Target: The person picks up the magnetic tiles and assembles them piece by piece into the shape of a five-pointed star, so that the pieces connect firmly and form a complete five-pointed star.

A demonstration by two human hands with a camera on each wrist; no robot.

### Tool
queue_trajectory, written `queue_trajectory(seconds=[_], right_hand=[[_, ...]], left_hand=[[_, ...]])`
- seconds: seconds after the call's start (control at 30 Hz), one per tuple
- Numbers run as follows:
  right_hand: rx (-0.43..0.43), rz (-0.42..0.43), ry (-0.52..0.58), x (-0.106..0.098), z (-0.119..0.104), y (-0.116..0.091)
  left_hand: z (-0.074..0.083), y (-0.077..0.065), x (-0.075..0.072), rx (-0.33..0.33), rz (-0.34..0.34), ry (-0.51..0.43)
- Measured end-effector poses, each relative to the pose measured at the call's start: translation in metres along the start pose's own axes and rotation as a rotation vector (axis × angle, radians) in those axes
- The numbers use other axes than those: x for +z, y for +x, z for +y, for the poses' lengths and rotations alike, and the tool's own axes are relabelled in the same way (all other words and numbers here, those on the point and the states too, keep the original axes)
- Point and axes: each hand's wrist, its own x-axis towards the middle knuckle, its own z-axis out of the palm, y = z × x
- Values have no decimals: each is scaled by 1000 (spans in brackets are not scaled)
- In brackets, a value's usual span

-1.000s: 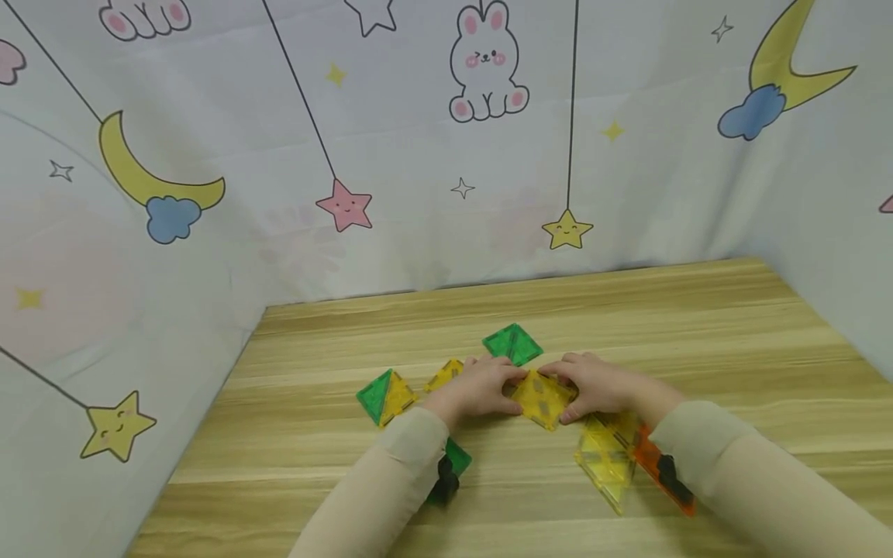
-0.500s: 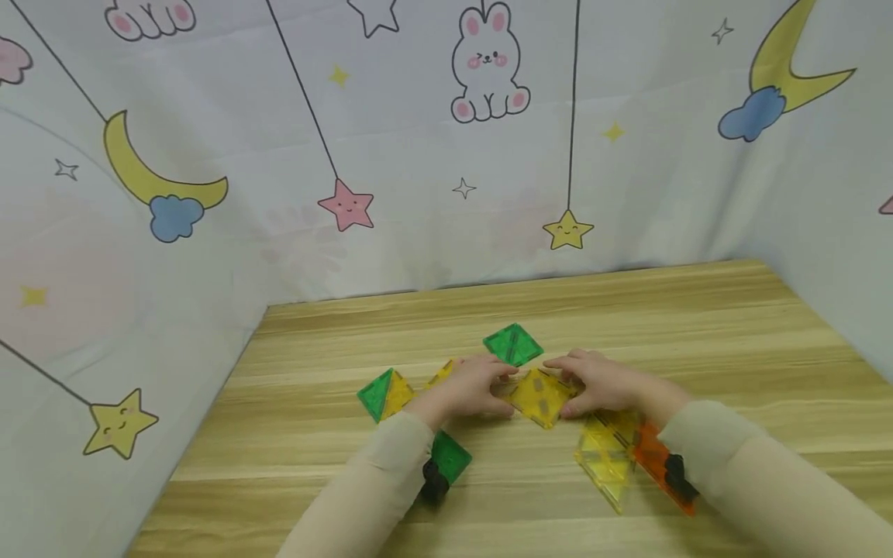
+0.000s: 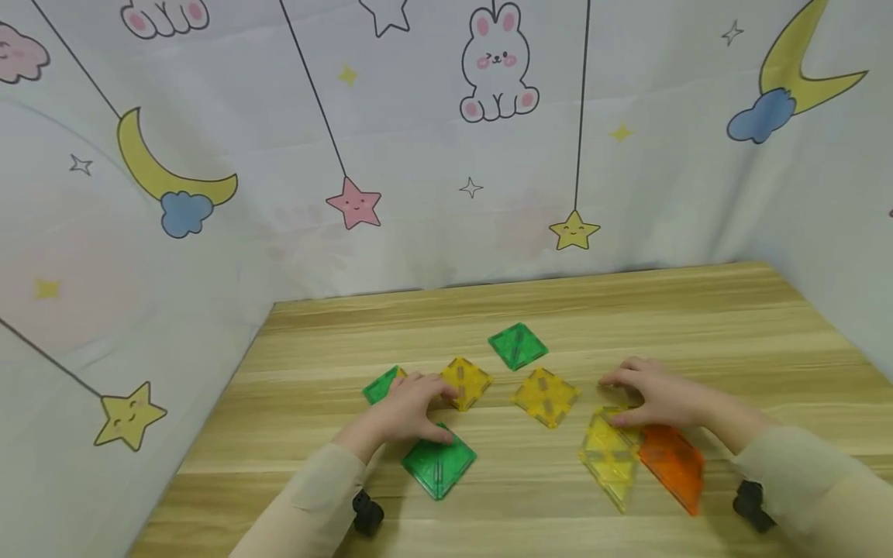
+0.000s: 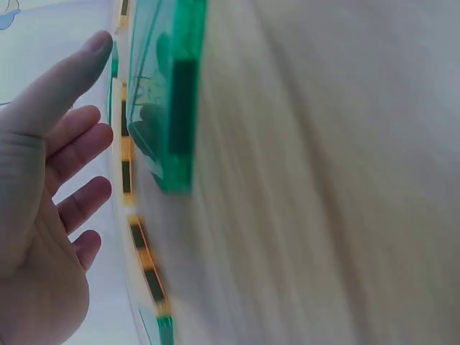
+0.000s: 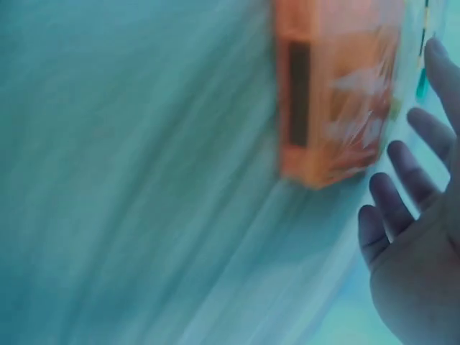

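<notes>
My left hand (image 3: 410, 407), fingers loosely bent and holding nothing, hovers over the left tiles. Its thumb overlaps the far corner of a green diamond of magnetic tiles (image 3: 439, 466) in the head view. Under its fingers lies a partly hidden green-and-yellow diamond (image 3: 380, 386), with a yellow diamond (image 3: 466, 383) beside the fingertips. On the right, my right hand (image 3: 666, 395) also holds nothing. Its thumb is over the top of a joined yellow tile group (image 3: 607, 453), next to an orange tile piece (image 3: 673, 465). The left wrist view shows a green tile edge (image 4: 183, 100); the right wrist view, an orange one (image 5: 298, 93).
Between the hands lies another yellow diamond (image 3: 546, 397), and behind it a green diamond (image 3: 518, 346). The wooden table (image 3: 698, 310) ends at a printed cloth backdrop (image 3: 418, 248). Black wrist cameras hang below both sleeves.
Both hands have drawn apart from the middle yellow diamond, the left one leftward and the right one rightward. That diamond stays lying flat on the table.
</notes>
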Motion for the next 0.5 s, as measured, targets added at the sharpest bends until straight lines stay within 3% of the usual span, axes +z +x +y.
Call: queue_trajectory(seconds=[0.23,0.5], right_hand=[[-73,4,24,4,6,-13],[-90,-20,72,14,-6,-21]], left_hand=[[-4,-11,0,-6,-22,52],[-8,-16,-7,-6,11,80]])
